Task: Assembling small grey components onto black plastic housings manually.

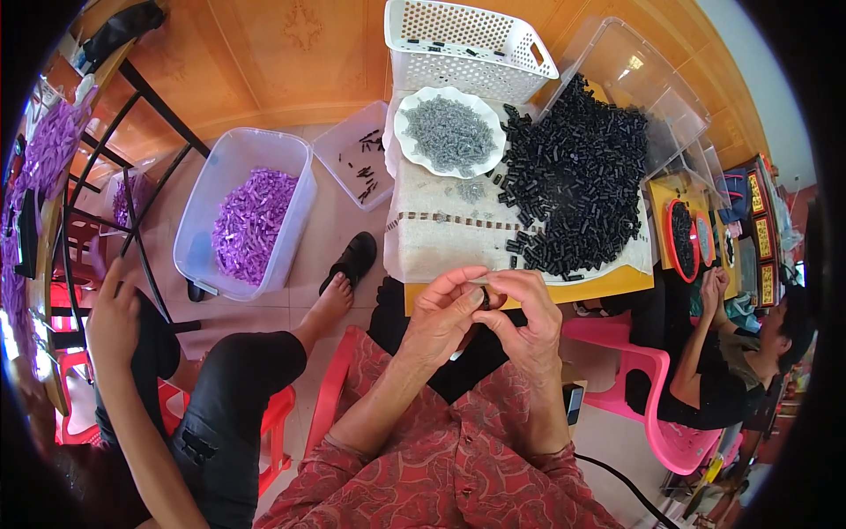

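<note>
In front of my chest, over the table's near edge, my two hands meet with fingertips together. My left hand (441, 316) is closed, its thumb and forefinger pinching a small black plastic piece (486, 298). My right hand (530, 322) closes on the same piece from the other side; fingers cover most of it. Just beyond, a large heap of short black plastic pieces (577, 176) lies on a pale cloth (441, 249). A white scalloped plate (403, 123) holds tiny clear grey parts (451, 134), a few of them spilled beside it.
A white perforated basket (458, 70) and a tipped clear bin (652, 66) stand at the back. At left, a clear tub (196, 225) holds purple pieces (256, 225). One person sits at left; another works at right beside a pink chair (656, 388).
</note>
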Motion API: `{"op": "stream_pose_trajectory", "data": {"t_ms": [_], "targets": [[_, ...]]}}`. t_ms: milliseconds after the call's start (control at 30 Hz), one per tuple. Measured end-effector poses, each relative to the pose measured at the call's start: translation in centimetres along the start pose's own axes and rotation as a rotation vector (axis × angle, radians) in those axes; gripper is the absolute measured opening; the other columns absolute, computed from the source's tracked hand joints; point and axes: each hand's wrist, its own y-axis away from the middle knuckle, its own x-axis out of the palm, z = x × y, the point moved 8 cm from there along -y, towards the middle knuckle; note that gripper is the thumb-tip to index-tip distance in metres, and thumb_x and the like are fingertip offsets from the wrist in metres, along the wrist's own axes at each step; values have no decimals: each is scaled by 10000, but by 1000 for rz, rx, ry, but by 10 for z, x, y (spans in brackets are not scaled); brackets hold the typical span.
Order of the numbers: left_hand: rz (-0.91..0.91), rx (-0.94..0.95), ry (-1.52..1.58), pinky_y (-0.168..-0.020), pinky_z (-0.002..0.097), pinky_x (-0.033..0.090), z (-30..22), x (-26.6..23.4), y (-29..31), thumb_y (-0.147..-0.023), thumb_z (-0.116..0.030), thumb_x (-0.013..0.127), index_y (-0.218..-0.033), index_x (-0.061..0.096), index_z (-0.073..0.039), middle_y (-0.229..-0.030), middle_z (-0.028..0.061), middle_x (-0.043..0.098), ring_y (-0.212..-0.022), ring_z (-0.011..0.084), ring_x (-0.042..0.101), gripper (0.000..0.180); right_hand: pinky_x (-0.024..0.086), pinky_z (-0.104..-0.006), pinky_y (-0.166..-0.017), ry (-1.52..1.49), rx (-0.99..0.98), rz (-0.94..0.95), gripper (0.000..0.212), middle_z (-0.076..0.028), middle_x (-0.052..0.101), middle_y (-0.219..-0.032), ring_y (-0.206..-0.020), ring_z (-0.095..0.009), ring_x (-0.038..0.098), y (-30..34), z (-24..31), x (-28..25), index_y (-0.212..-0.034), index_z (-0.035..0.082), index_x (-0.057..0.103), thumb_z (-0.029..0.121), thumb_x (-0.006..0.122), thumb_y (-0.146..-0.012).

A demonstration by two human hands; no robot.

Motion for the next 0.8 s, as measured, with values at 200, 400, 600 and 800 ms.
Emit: {"op": "stream_pose_trajectory", "data": {"t_ms": [200, 400, 600, 800], "targets": [[13, -24, 7, -822, 298, 523, 1, -1, -2, -924, -11, 575, -1276, 514, 0, -987, 113, 654, -928, 185, 628, 357, 505, -315, -685, -63, 75, 66, 408, -119, 645, -981, -791, -225, 590, 1, -5, 4, -1031, 1, 633, -25, 779, -651], [-54, -101, 55, -866, 309, 510, 9, -4, 0, -905, 20, 583, -1261, 531, 5, -1040, 108, 651, -977, 172, 618, 360, 505, -310, -683, -13, 65, 109, 395, -113, 662, -923, -785, -229, 608, 8, -15, 11, -1022, 2, 649, 11, 787, -651], [-62, -102, 119, -905, 311, 497, 9, -6, 0, -919, 2, 569, -1261, 529, 30, -1078, 100, 641, -999, 169, 612, 346, 515, -310, -663, -46, 61, 72, 398, -116, 676, -901, -785, -243, 633, 7, -12, 9, -1019, 1, 661, 13, 796, -644], [-111, -104, 70, -839, 314, 531, 12, -9, 0, -936, -30, 563, -1249, 539, 7, -1084, 89, 623, -980, 158, 610, 316, 525, -304, -681, -36, 36, -31, 384, -134, 678, -963, -820, -233, 636, 18, -18, 7, -1037, -1, 665, 17, 790, -675]]}}
